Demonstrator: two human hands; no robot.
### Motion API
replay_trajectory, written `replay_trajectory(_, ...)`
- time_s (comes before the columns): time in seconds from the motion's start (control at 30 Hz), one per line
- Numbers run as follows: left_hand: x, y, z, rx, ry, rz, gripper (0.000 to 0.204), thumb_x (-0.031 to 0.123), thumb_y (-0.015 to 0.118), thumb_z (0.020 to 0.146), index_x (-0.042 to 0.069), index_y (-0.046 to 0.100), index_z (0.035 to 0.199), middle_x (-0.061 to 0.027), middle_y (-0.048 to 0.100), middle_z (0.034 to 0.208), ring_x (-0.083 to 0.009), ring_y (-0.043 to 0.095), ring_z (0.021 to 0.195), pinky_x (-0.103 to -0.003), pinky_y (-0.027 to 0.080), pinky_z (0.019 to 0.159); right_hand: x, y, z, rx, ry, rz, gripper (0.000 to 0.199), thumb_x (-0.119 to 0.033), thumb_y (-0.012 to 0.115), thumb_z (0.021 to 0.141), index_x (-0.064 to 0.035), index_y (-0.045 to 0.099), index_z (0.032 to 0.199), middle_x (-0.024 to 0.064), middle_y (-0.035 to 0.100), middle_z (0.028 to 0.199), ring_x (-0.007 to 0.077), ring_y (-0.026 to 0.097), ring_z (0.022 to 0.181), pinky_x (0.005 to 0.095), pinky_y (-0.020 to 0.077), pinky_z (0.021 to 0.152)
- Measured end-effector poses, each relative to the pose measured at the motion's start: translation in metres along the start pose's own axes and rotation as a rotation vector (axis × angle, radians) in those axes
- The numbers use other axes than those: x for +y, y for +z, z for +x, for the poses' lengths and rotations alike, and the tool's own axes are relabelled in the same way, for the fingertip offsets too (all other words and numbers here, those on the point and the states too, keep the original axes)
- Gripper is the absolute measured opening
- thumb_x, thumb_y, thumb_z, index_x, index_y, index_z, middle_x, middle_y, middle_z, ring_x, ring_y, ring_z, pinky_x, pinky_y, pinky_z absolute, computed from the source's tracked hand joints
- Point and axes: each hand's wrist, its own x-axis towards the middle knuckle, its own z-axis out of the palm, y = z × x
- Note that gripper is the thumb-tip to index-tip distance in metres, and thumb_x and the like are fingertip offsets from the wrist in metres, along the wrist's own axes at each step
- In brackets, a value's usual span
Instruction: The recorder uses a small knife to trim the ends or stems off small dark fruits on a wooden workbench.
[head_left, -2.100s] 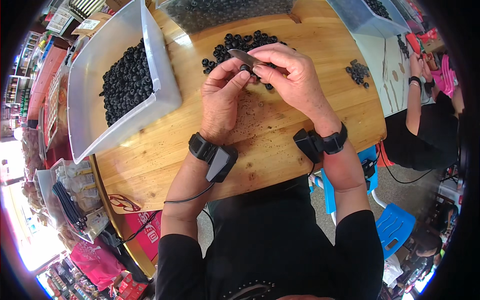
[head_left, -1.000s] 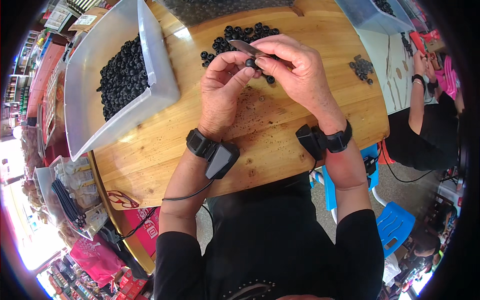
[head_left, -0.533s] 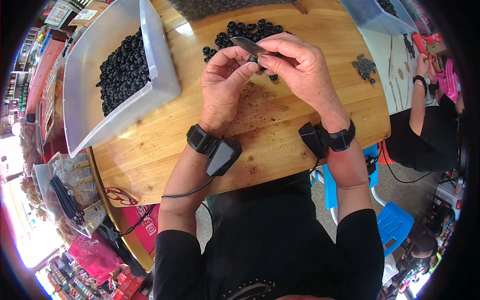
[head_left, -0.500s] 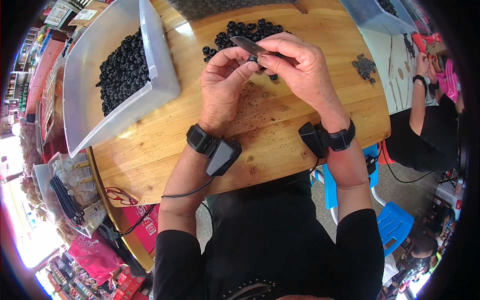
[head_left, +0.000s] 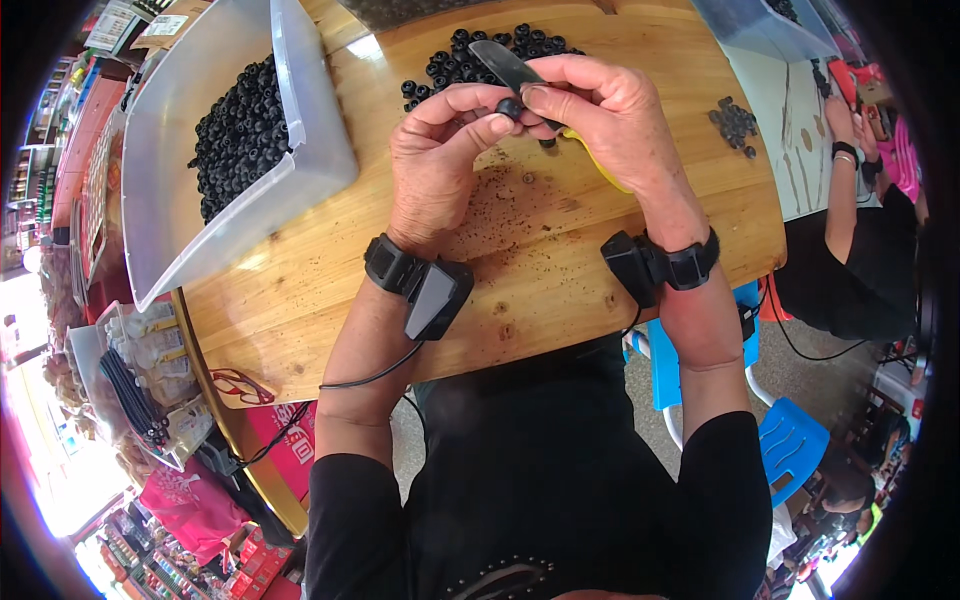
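My left hand (head_left: 438, 165) pinches a small round black bead-like piece (head_left: 510, 107) between thumb and fingers. A knife (head_left: 503, 63) with a dark blade and a yellow handle is gripped in my right hand (head_left: 610, 125). Its blade points up and to the left, just above the black piece, and my right thumb lies close to that piece. Beyond my hands a loose heap of similar black pieces (head_left: 455, 67) is spread on the wooden table (head_left: 440, 320). Dark crumbs (head_left: 515, 205) are scattered below my hands.
A translucent plastic tub (head_left: 312, 150) at left holds many black pieces (head_left: 240, 140). A small dark pile (head_left: 733, 122) lies near the table's right edge. Red-framed glasses (head_left: 240, 386) rest at the near left corner. Another person's arm (head_left: 843, 190) shows at right, beside a blue chair (head_left: 790, 455).
My hands have drawn slightly apart, the right one shifting right. The knife's yellow handle and the black piece now show more plainly.
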Motion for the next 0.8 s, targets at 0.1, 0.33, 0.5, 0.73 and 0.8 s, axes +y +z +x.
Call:
replay_trajectory(0.1, 0.0, -0.002, 0.001, 0.01, -0.001, -0.08, 0.022, -0.002, 0.062, 0.089, 0.001, 0.065, 0.11, -0.0082, 0.069, 0.097, -0.0179, 0.065, 0.086, -0.032, 0.051, 0.082, -0.002, 0.003, 0.0, 0.009, -0.032, 0.03, 0.018, -0.001, 0.063, 0.09, -0.0003, 0.069, 0.107, 0.0036, 0.069, 0.087, 0.0085, 0.065, 0.073, 0.0205, 0.0529, 0.063)
replay_trajectory(0.33, -0.002, -0.009, 0.002, 0.058, -0.081, -0.25, 0.021, -0.004, 0.062, 0.088, 0.0, 0.064, 0.108, -0.0104, 0.07, 0.097, -0.017, 0.066, 0.086, -0.031, 0.054, 0.082, -0.005, 0.012, -0.003, 0.061, -0.173, -0.165, 0.016, 0.0, 0.065, 0.088, 0.0001, 0.07, 0.103, 0.005, 0.067, 0.093, 0.0111, 0.067, 0.076, 0.022, 0.0556, 0.064)
replay_trajectory(0.5, -0.007, -0.004, 0.002, 0.079, -0.018, -0.121, 0.021, -0.003, 0.065, 0.087, -0.001, 0.065, 0.107, -0.0092, 0.069, 0.098, -0.0158, 0.066, 0.086, -0.03, 0.054, 0.082, -0.001, 0.011, -0.002, 0.073, -0.234, -0.258, 0.016, 0.0, 0.066, 0.087, 0.0011, 0.069, 0.103, 0.0059, 0.067, 0.095, 0.0123, 0.067, 0.077, 0.0226, 0.0568, 0.064)
replay_trajectory(0.73, -0.006, 0.0, 0.0, 0.073, -0.087, -0.09, 0.023, -0.003, 0.065, 0.087, -0.002, 0.065, 0.11, -0.0091, 0.069, 0.101, -0.0162, 0.065, 0.087, -0.028, 0.054, 0.082, -0.001, 0.001, 0.001, 0.123, -0.198, -0.083, 0.018, 0.0, 0.066, 0.087, 0.0021, 0.069, 0.105, 0.0076, 0.066, 0.106, 0.0131, 0.067, 0.083, 0.0231, 0.0585, 0.068)
replay_trajectory(0.8, -0.005, 0.001, 0.0, 0.066, -0.085, -0.063, 0.024, -0.003, 0.064, 0.087, -0.002, 0.065, 0.111, -0.0093, 0.069, 0.101, -0.0161, 0.065, 0.087, -0.028, 0.053, 0.083, -0.002, -0.003, 0.001, 0.115, -0.182, -0.035, 0.02, 0.0, 0.066, 0.087, 0.0018, 0.068, 0.107, 0.0073, 0.066, 0.108, 0.0125, 0.067, 0.084, 0.0232, 0.0584, 0.068)
